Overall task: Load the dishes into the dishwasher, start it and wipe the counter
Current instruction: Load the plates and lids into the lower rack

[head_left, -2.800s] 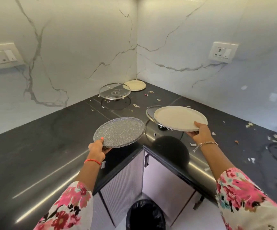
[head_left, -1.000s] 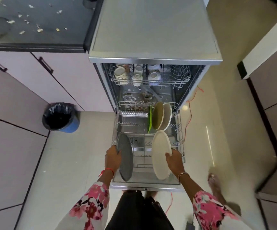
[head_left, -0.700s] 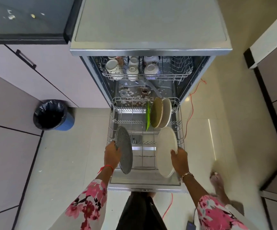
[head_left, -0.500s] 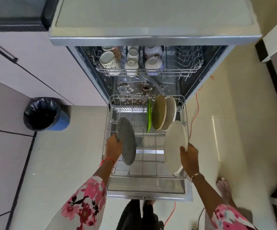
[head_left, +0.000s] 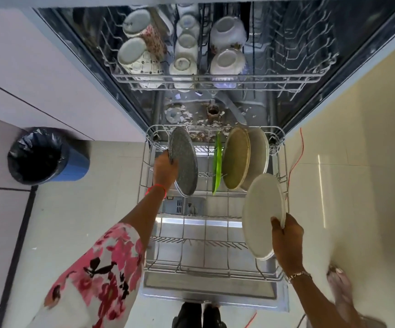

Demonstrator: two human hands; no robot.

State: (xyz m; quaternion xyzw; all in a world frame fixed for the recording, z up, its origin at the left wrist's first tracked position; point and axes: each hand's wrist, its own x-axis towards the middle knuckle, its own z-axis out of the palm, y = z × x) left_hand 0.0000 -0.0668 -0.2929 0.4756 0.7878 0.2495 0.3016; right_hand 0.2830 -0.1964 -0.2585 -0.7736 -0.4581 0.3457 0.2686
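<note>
The dishwasher stands open with its lower rack point(head_left: 158, 268) pulled out over the door. My left hand point(head_left: 164, 169) grips a grey speckled plate point(head_left: 184, 162) on edge at the rack's far left. My right hand point(head_left: 286, 237) holds a cream plate point(head_left: 262, 214) upright above the rack's right side. Standing in the rack's far end are a green plate point(head_left: 217, 162), an olive plate point(head_left: 236, 157) and a beige plate point(head_left: 259, 150). The upper rack point(head_left: 286, 78) carries several upturned cups and bowls.
A blue bin point(head_left: 47, 157) lined with a black bag stands on the floor to the left of the dishwasher. Pale cabinet fronts run along the left. A red cable point(head_left: 297, 157) trails on the floor to the right. My foot point(head_left: 338, 280) is at the lower right.
I turned from the counter to the dishwasher with both plates. My left hand has carried the grey plate toward the rack's far left; the cream plate has stayed over the right side.
</note>
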